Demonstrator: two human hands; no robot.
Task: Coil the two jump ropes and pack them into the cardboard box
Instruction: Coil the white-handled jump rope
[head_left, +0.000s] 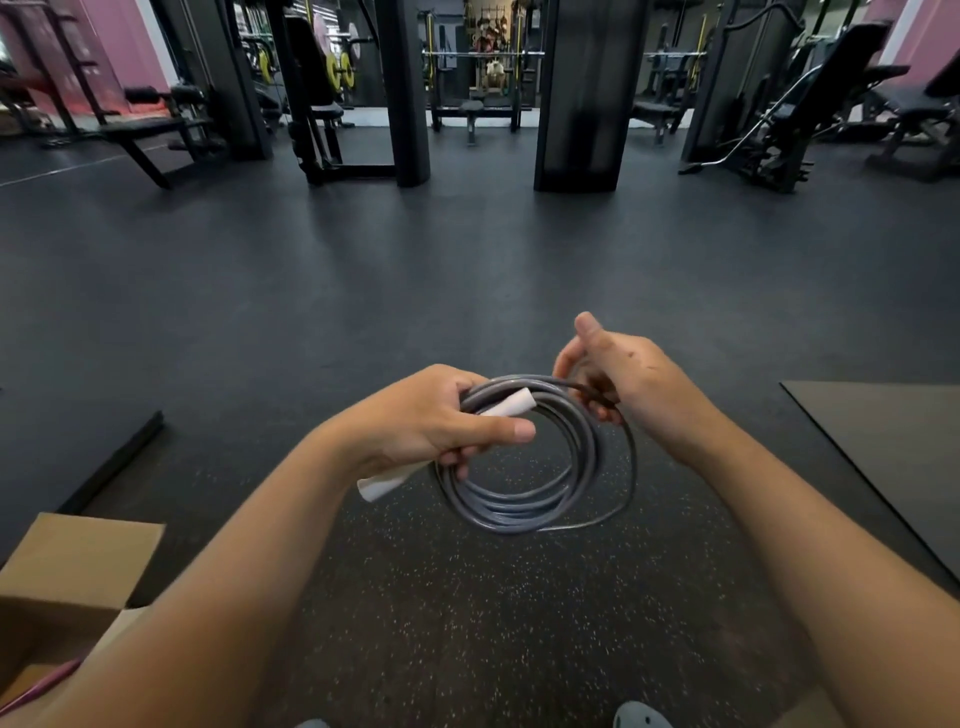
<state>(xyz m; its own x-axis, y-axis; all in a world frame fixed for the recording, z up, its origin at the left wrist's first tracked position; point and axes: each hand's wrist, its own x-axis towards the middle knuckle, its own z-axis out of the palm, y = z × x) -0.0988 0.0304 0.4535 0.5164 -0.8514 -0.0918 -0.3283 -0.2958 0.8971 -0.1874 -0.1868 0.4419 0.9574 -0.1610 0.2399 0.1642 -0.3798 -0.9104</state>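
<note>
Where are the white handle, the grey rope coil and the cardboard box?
white handle (511, 404): head view, upper end.
grey rope coil (519, 506): head view, bottom loops.
cardboard box (88, 561): head view, open flap.

Coiled rope (540, 457) hangs between both hands, cardboard box (78, 577) lower left.

Pretty clearly a gym: speckled black rubber floor (467, 597), weight benches (470, 111) and an incline bench (831, 88), racks loaded with yellow plates (340, 73), a barbell (467, 53) at the back, and pink walls (140, 41) behind it all.
</note>
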